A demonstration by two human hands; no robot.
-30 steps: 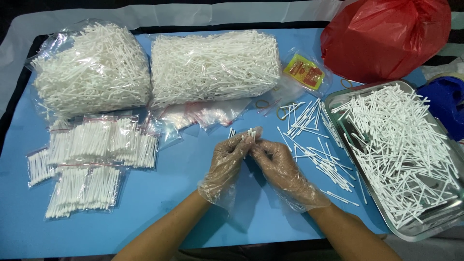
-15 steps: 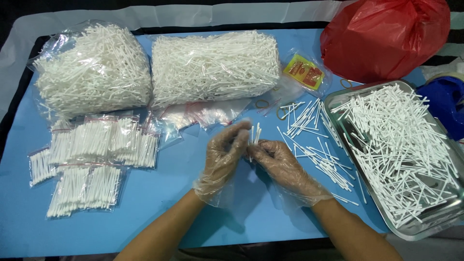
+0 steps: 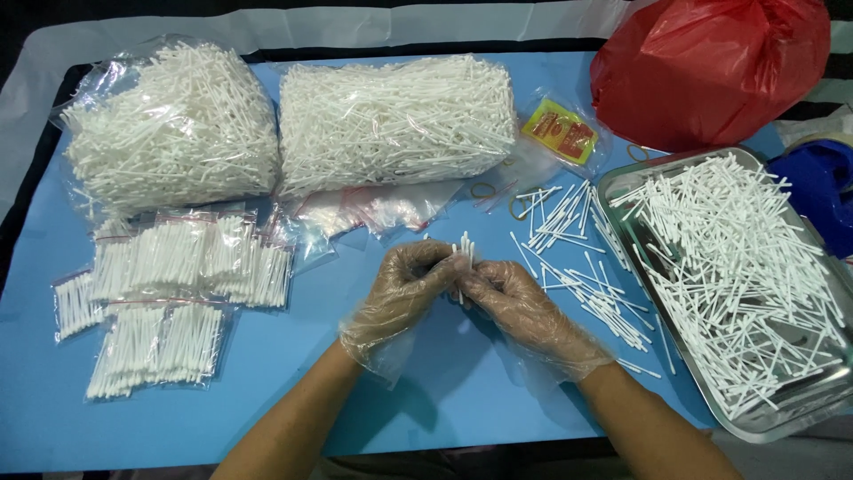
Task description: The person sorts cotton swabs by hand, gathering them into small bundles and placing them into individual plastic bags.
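Both hands wear thin clear plastic gloves and meet over the middle of the blue mat [image 3: 267,391]. Between them stands a small upright bundle of white cotton swabs [image 3: 464,252]. My left hand [image 3: 404,289] pinches the bundle from the left, and my right hand [image 3: 520,307] grips it from the right. Loose swabs [image 3: 577,267] lie scattered on the mat just right of my hands. A steel tray [image 3: 822,382] at the right holds a heap of loose swabs [image 3: 729,258].
Two big clear bags of swabs [image 3: 173,129] [image 3: 395,120] lie at the back. Small filled zip bags [image 3: 173,293] sit at the left, empty ones [image 3: 382,209] in the middle. A red plastic bag [image 3: 711,67], a yellow-red packet [image 3: 560,132], rubber bands [image 3: 484,189] and a blue object [image 3: 822,191] lie at the back right.
The swab bundle has been turned from lying between my fingertips to standing upright, and both hands have closed in tighter around it. Everything else is still.
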